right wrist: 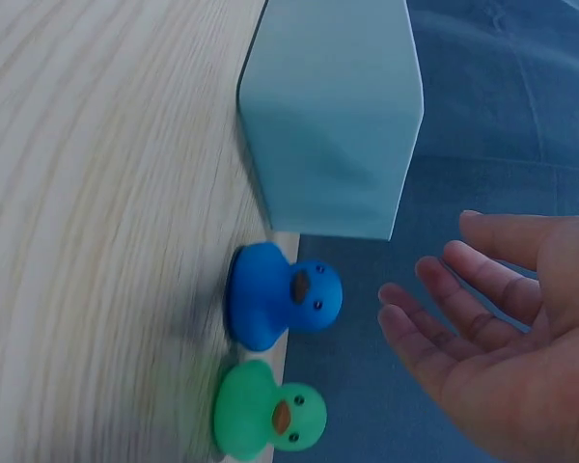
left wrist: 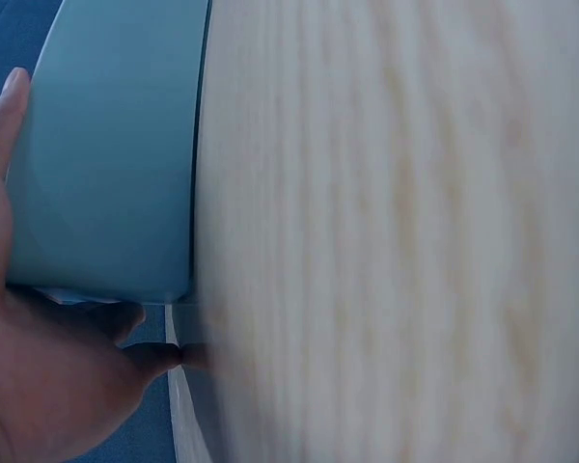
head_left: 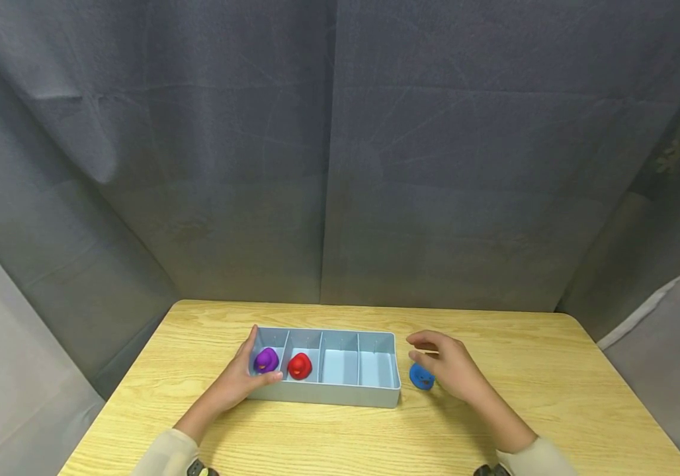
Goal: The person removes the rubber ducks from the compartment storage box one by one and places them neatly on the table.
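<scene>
A grey-blue box (head_left: 340, 395) with a row of compartments stands on the table. A purple rubber duck (head_left: 266, 360) sits in its leftmost compartment and a red rubber duck (head_left: 299, 366) in the one beside it. My left hand (head_left: 237, 378) grips the box's left end, thumb along the front rim and fingers round the end wall. Just off the right end, a blue rubber duck (right wrist: 261, 297) stands on the table. A green rubber duck (right wrist: 246, 410) is close to it, hidden behind my hand in the head view. Over these ducks, my right hand (head_left: 446, 365) hovers with relaxed, parted fingers holding nothing.
The wooden table (head_left: 316, 439) has a rounded far edge, with grey cloth (head_left: 435, 198) hanging behind it and at both sides. Thin dividers (head_left: 358, 360) part the box's compartments.
</scene>
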Demonstrator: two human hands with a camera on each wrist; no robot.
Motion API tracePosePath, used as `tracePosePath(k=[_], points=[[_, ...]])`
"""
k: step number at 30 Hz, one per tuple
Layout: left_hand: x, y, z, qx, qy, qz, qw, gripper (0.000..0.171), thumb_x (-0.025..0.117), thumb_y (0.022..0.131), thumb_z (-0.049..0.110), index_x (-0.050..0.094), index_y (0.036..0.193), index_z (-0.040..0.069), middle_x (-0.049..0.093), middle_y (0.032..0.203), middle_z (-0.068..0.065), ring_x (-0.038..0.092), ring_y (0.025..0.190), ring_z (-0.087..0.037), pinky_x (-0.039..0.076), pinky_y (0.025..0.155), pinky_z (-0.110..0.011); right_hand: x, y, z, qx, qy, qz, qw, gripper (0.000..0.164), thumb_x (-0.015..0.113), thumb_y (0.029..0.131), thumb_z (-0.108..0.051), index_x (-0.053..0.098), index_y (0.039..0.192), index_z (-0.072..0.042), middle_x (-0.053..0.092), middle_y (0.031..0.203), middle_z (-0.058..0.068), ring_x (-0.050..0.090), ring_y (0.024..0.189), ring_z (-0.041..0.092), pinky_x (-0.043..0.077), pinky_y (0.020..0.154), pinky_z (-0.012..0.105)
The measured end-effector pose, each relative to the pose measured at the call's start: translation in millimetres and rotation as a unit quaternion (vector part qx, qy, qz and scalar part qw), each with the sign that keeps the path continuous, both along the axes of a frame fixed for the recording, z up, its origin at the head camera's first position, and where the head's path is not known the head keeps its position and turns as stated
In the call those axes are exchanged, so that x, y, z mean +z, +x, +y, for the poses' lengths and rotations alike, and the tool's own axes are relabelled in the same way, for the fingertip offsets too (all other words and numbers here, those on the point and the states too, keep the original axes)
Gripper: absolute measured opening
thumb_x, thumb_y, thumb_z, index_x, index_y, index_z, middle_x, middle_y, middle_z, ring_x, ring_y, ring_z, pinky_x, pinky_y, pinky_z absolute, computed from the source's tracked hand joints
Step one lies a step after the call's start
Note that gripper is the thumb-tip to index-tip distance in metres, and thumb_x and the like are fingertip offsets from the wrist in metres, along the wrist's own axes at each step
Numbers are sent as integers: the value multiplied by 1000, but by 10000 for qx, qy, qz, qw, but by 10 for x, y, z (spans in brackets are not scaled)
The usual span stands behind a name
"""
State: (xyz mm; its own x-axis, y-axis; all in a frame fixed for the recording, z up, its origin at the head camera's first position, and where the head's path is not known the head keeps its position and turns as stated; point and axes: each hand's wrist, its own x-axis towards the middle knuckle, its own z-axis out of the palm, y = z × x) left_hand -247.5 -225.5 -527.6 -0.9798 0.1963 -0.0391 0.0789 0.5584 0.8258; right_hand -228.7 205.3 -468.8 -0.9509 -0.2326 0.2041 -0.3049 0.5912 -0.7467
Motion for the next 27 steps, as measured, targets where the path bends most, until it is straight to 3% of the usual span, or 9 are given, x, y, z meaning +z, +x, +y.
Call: tracePosePath(k=[13,20,27], points=[[-13,-1,-1,-9,-9,64,10000,124,84,84,45,-3,167,14,3,172,-22,6,156,-48,14,120,-69,30,-35,-300,45,-164,-110,9998,26,71,97,-7,71,122,-4,70,126,11,67,118,32,57,99,43],[12,9,10,3,15,100,9999,124,85,84,42,-1,167,11,3,172,-22,6,156,-47,13,122,-66,71,-19,-385,93,-175,-1,9998,24,72,96,-5,71,120,-6,71,125,11,67,118,38,57,98,45],[15,9,8,17,1,56,10000,123,85,85,41,-2,167,12,2,172,-22,6,156,-47,14,122,-65,112,-30,-460,128,-249,-2,9996,26,72,96,-7,71,122,-7,70,126,9,67,119,33,58,98,43]])
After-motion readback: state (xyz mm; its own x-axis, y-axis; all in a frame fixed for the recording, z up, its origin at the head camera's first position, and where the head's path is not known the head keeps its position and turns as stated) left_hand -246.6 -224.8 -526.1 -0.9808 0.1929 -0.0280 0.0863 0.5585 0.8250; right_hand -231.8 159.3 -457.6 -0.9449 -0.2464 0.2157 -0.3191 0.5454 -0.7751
